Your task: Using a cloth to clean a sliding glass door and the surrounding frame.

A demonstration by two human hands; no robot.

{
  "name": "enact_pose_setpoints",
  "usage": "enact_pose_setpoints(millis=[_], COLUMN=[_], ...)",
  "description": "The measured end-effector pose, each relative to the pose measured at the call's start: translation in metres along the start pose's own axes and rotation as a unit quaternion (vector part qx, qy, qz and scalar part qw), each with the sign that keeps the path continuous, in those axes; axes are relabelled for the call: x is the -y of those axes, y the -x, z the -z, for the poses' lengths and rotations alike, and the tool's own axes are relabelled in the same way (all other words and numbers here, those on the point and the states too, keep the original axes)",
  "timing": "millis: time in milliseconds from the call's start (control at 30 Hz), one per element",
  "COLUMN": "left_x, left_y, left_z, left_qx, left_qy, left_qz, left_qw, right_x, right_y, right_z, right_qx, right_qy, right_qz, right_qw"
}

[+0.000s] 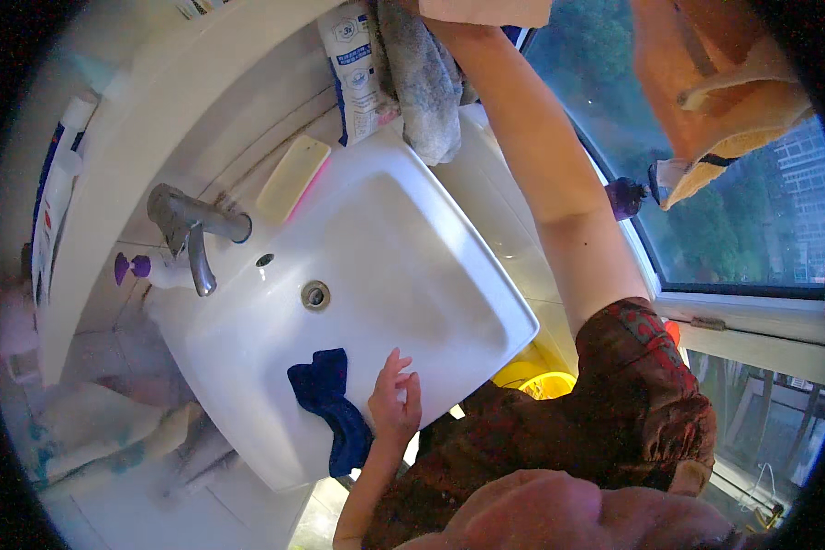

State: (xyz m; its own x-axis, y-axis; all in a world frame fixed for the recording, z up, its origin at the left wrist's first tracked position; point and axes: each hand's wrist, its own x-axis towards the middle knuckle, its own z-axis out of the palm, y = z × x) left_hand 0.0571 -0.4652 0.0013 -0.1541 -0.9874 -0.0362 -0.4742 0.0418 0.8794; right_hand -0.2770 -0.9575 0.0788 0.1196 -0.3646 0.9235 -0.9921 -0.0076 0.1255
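My left hand [396,403] hovers over the front edge of a white washbasin [431,247], fingers loosely bent and apart, with nothing in it. Just beside it, a dark blue sock-like cloth [332,403] lies across the basin's front rim, partly inside the bowl. My right arm stretches up past the basin's right side. Its hand does not show; the wrist ends at a pale beige thing [488,11] at the top edge, whose kind I cannot make out. A grey towel [422,82] hangs close to that forearm.
A metal faucet [197,229] stands at the basin's back left, near a pale soap dish [293,176]. A white and blue packet [350,69] is propped behind. To the right are a window [752,229], a hanging orange cloth [724,101] and a yellow bucket [550,385] below.
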Motion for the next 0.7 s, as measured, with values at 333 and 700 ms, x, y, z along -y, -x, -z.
enact_pose_setpoints(millis=[333, 700], left_x=[-0.005, -0.057], left_y=[0.008, -0.011], left_z=[0.006, 0.038], left_qx=[-0.015, -0.068], left_qy=[-0.015, -0.012], left_qz=[0.027, -0.013], left_qw=[0.999, 0.998], right_x=[-0.001, -0.070], right_y=[-0.001, -0.012], right_z=[-0.003, -0.038], right_qx=[-0.006, -0.041], right_qy=[-0.060, -0.174], right_qz=[-0.014, -0.006], right_qw=[0.998, 0.984])
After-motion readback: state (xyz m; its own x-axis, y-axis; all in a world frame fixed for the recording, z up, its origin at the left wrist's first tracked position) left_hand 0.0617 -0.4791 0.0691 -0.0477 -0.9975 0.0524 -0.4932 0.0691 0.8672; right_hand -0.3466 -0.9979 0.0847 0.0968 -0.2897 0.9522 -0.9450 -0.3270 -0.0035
